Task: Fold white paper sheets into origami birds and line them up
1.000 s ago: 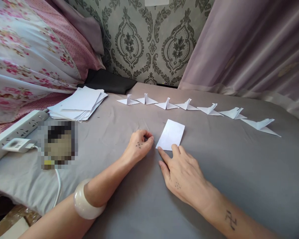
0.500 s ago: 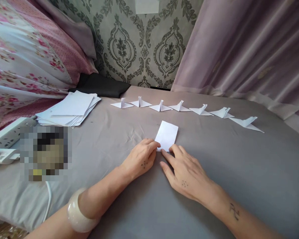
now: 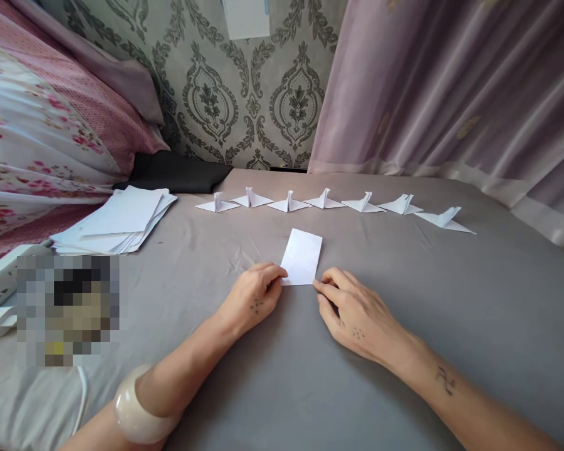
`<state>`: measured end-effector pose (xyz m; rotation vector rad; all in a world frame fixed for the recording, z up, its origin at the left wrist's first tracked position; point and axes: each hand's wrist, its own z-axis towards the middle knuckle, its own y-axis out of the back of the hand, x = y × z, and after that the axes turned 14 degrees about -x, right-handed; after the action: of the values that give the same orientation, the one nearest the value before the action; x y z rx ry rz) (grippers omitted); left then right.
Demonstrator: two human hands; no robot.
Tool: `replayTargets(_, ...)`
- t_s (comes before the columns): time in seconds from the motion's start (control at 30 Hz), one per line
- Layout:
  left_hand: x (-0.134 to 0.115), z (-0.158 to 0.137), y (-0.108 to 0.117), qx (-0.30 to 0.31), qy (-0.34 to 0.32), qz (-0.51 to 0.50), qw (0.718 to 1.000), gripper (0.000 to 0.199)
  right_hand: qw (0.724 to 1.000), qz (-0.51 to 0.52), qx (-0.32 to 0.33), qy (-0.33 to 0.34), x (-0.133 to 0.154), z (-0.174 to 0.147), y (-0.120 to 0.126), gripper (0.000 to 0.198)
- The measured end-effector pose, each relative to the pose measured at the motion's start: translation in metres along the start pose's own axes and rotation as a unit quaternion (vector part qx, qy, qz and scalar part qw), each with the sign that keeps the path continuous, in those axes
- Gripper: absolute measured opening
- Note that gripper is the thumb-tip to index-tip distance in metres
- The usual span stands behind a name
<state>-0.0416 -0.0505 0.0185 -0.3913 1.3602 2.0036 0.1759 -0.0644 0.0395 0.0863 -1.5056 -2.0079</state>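
Note:
A small white rectangular sheet of paper lies on the grey cloth in front of me. My left hand is closed at its lower left corner, the fingertips pressed on the paper. At the lower right corner, the index fingertip of my right hand touches the edge; its fingers are loosely bent and the thumb stands apart. Beyond the sheet, several folded white paper birds stand in a row with their wings spread.
A stack of white paper lies at the left, before a folded black cloth. A white power strip and a blurred-out object are nearer on that side. Curtains hang right and left.
My right hand's index finger has slid rightward along the sheet's bottom edge to its corner. My left hand keeps its place on the paper. The camera view has turned slightly right.

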Motion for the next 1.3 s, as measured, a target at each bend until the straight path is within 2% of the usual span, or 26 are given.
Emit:
replayTargets(0.1, 0.004, 0.003, 0.000, -0.044, 0.050, 0.018, 0.998, 0.030, 0.998, 0.053, -0.010, -0.022, -0.006, -0.005, 0.000, 0.031)
replayTargets(0.17, 0.009, 0.005, -0.001, -0.052, 0.062, 0.028, 0.996, 0.034, 0.992, 0.116, -0.024, -0.049, -0.013, -0.009, -0.001, 0.030)
replayTargets(0.33, 0.010, 0.005, -0.004, -0.012, 0.002, 0.057, 0.998, 0.038, 0.964, 0.221, -0.066, -0.133, -0.026, -0.015, -0.007, 0.030)
replayTargets(0.47, -0.005, 0.002, -0.003, 0.047, -0.059, 0.072, 0.995, 0.038, 0.966, 0.203, -0.090, -0.136, -0.023, -0.018, -0.014, 0.039)
replayTargets(0.63, -0.029, -0.004, -0.007, 0.101, -0.084, -0.040, 0.991, 0.038, 0.979, 0.134, -0.106, -0.109, -0.010, -0.020, -0.017, 0.051)
replayTargets(0.77, -0.041, -0.007, -0.008, 0.115, -0.059, -0.084, 0.988, 0.034, 0.980, 0.104, -0.132, -0.106, -0.009, -0.018, -0.014, 0.031)
replayTargets(0.87, -0.040, -0.006, -0.004, 0.116, -0.053, -0.066, 0.990, 0.049, 0.973, 0.129, -0.143, -0.128, -0.017, -0.016, -0.013, 0.022)
replayTargets(0.93, -0.037, -0.006, -0.002, 0.111, -0.088, -0.041, 0.989, 0.062, 0.960, 0.170, -0.149, -0.164, -0.023, -0.015, -0.013, 0.023)
replayTargets(1.03, -0.032, -0.005, 0.001, 0.098, -0.179, 0.004, 0.979, 0.071, 0.923, 0.256, -0.148, -0.246, -0.034, -0.013, -0.017, 0.025)
replayTargets(1.17, -0.033, -0.006, -0.005, 0.061, -0.284, 0.099, 0.952, 0.051, 0.869, 0.389, -0.134, -0.276, -0.043, -0.009, -0.026, 0.028)
replayTargets(1.23, -0.036, -0.005, -0.010, 0.037, -0.333, 0.136, 0.932, 0.041, 0.850, 0.433, -0.121, -0.275, -0.044, -0.007, -0.030, 0.027)
replayTargets(1.3, -0.041, -0.003, -0.015, 0.038, -0.366, 0.169, 0.914, 0.035, 0.837, 0.470, -0.104, -0.260, -0.044, -0.004, -0.032, 0.026)
